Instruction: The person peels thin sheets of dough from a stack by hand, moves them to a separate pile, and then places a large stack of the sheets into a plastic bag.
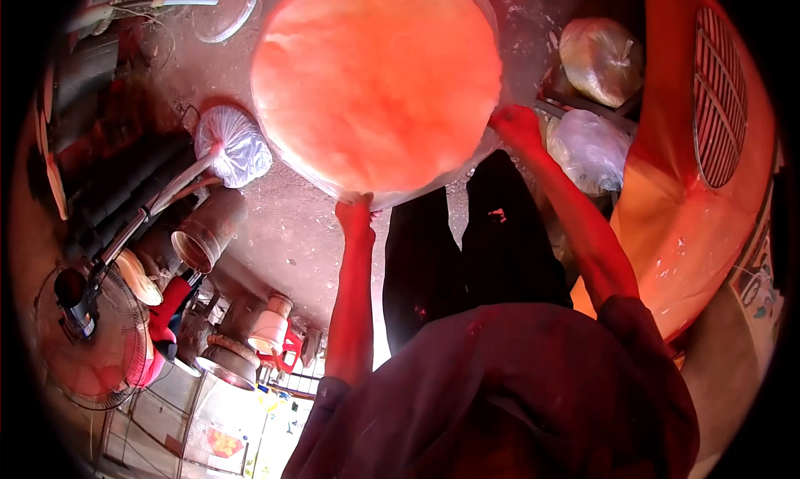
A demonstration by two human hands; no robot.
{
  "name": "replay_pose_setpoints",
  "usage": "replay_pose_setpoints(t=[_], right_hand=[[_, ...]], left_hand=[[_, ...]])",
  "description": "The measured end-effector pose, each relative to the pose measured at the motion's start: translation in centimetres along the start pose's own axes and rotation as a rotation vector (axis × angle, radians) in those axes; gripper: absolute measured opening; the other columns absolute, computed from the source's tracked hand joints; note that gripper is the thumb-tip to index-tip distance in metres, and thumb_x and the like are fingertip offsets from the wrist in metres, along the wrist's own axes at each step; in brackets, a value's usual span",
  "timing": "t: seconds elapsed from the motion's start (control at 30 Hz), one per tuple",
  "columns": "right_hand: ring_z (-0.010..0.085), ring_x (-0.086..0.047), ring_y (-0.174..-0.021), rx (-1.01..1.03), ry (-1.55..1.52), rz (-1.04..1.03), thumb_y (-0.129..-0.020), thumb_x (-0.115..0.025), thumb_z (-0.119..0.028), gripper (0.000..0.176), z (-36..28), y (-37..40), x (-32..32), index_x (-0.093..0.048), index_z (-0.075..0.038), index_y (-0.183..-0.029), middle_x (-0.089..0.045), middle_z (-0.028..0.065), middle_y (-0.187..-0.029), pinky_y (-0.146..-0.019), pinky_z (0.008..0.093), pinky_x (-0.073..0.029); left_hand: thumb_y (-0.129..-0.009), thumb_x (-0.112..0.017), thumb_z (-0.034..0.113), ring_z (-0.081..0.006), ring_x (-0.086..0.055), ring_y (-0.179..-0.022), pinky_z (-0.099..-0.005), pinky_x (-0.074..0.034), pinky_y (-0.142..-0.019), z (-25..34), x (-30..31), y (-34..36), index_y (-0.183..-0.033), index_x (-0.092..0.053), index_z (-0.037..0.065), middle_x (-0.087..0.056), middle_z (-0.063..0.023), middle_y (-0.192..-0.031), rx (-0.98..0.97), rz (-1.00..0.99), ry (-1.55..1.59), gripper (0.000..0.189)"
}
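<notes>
A large round thing (375,87) with a pale, slightly wrinkled surface glows orange-red at the top centre, in front of my legs. Thin translucent plastic (312,177) runs round its border. My left hand (356,212) is closed on that plastic at the near edge, thumb on top. Over at the right edge, my right hand (518,129) grips the plastic too, its fingertips partly hidden by the border. Both forearms are stretched forward in red light.
On the left stand a fan (92,337), a metal bucket (210,229) and a plastic-wrapped round object (233,146). Filled plastic bags (602,61) lie at the right, beside a large orange housing with a grille (721,96). A red stool (292,350) is behind me at left.
</notes>
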State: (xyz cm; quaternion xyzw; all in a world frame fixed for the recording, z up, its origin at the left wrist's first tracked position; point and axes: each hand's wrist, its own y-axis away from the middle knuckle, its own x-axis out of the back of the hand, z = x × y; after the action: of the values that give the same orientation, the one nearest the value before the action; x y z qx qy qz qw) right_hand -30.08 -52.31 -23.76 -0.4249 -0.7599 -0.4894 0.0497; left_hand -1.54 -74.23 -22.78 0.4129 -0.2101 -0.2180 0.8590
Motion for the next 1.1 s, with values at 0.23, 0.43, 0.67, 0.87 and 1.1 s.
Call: replay_pose_setpoints(t=[0.23, 0.43, 0.67, 0.87, 1.1], right_hand=[[0.0171, -0.063, -0.059, 0.124, -0.163, 0.060, -0.069, -0.069, -0.008, 0.014, 2.3, 1.4, 0.3, -0.061, -0.003, -0.080, -0.062, 0.0069, -0.067, -0.053, 0.0296, -0.049], [0.0212, -0.065, -0.067, -0.015, -0.358, -0.116, -0.065, -0.068, -0.008, 0.031, -0.4, 4.1, 1.9, -0.062, -0.002, -0.095, -0.065, 0.0098, -0.072, -0.064, 0.0331, -0.053], [0.0226, -0.067, -0.066, 0.096, -0.589, -0.178, -0.076, -0.062, 0.003, 0.043, -1.3, 5.7, 4.6, -0.049, 0.001, -0.117, -0.067, 0.0149, -0.077, -0.059, 0.0367, -0.056], [0.0332, -0.067, -0.073, 0.138, -1.447, 0.458, -0.087, -0.063, -0.019, 0.034, 1.2, 2.5, 19.6, -0.055, 0.001, -0.113, -0.066, 0.0185, -0.084, -0.070, 0.0429, -0.057], [0.0320, -0.061, -0.101, 0.731, -1.813, -0.149, -0.088, -0.064, -0.016, 0.031, 11.1, -4.3, 32.8, -0.061, 0.003, -0.112, -0.064, 0.0185, -0.112, -0.090, 0.0420, -0.051]], left_hand=[[-0.076, -0.055, 0.001, -0.0303, -0.064, -0.079, -0.0394, -0.059, -0.064, 0.2, 1.0, 0.4, -0.116, -0.047, 0.001, -0.056, -0.0147, -0.100, 0.112, -0.092, -0.096, 0.041], [-0.079, -0.047, -0.005, -0.0382, -0.063, -0.092, -0.0496, -0.057, -0.078, 1.7, 2.4, 3.5, -0.117, -0.045, -0.001, -0.056, -0.0146, -0.099, 0.188, -0.255, 0.137, 0.038], [-0.078, -0.057, 0.011, -0.0225, -0.062, -0.078, -0.0376, -0.057, -0.068, 1.4, 3.5, 4.6, -0.079, -0.056, 0.006, -0.057, -0.0069, -0.078, -0.101, -0.233, 0.101, 0.006], [-0.082, -0.067, 0.023, -0.0201, -0.065, -0.082, -0.0344, -0.056, -0.069, 7.6, 3.6, 7.0, -0.108, -0.060, 0.010, -0.066, -0.0062, -0.094, -0.218, -0.427, 0.270, 0.030], [-0.094, -0.054, 0.044, -0.0257, -0.062, -0.095, -0.0391, -0.053, -0.082, 5.6, 6.5, -1.0, -0.128, -0.050, 0.007, -0.062, -0.0097, -0.114, -0.030, -0.343, 0.381, 0.050]])
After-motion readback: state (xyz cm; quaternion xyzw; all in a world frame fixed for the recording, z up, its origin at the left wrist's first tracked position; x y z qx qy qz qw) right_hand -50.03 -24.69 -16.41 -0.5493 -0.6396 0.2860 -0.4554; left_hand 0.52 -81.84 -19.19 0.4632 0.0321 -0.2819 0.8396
